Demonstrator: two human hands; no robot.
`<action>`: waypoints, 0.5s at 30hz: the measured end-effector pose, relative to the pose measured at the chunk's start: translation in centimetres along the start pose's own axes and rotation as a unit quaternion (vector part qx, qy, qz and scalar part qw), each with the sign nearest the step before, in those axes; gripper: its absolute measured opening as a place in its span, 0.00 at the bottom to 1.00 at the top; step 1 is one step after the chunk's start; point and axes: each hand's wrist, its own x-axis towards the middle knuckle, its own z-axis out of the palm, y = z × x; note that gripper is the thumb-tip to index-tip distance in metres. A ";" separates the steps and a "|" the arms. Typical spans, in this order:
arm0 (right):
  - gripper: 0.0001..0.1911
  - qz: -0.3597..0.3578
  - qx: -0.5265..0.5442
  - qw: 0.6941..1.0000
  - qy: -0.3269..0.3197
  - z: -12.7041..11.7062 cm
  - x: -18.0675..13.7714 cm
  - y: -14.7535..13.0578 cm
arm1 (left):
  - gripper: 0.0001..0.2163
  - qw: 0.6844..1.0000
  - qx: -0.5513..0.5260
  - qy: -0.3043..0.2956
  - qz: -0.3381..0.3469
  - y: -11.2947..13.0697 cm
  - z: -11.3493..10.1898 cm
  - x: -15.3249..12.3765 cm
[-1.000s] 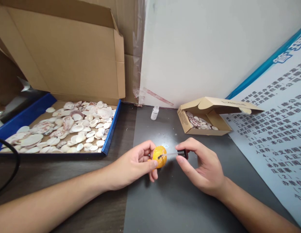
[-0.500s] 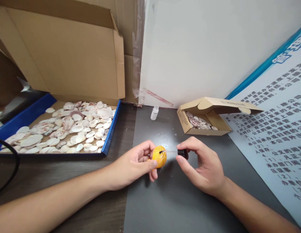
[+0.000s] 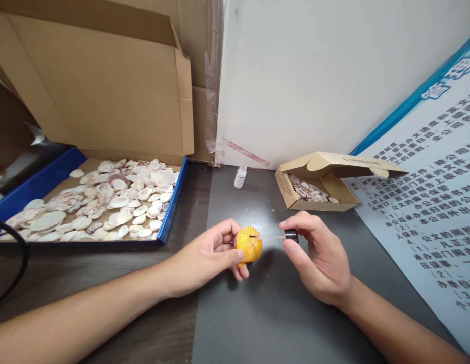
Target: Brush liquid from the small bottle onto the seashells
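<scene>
My left hand pinches an orange ribbed shell just above the grey mat, thumb and fingers closed round its left edge. My right hand pinches the black cap of a thin brush; the clear stem runs left and its dark tip touches the upper part of the shell. A small white bottle stands uncapped at the back of the mat, well beyond both hands.
A large open cardboard box with a blue rim holds several pale shells at the left. A small open cardboard box with shells sits at the back right. A printed poster leans at the right. A black cable loops at the far left.
The brush tip has shifted from the middle of the shell up to its top edge. My right hand has edged slightly right and up. My left hand has turned the shell a little.
</scene>
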 end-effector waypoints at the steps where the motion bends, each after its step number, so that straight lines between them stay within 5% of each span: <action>1: 0.10 -0.006 0.005 1.000 -0.007 0.0 0.0 0.0 | 0.19 1.000 -0.002 0.003 0.000 0.0 0.0 0.0; 15: 0.09 -0.021 0.024 0.999 -0.031 -0.2 0.1 -0.2 | 0.20 1.000 -0.003 0.007 -0.003 0.0 0.1 0.0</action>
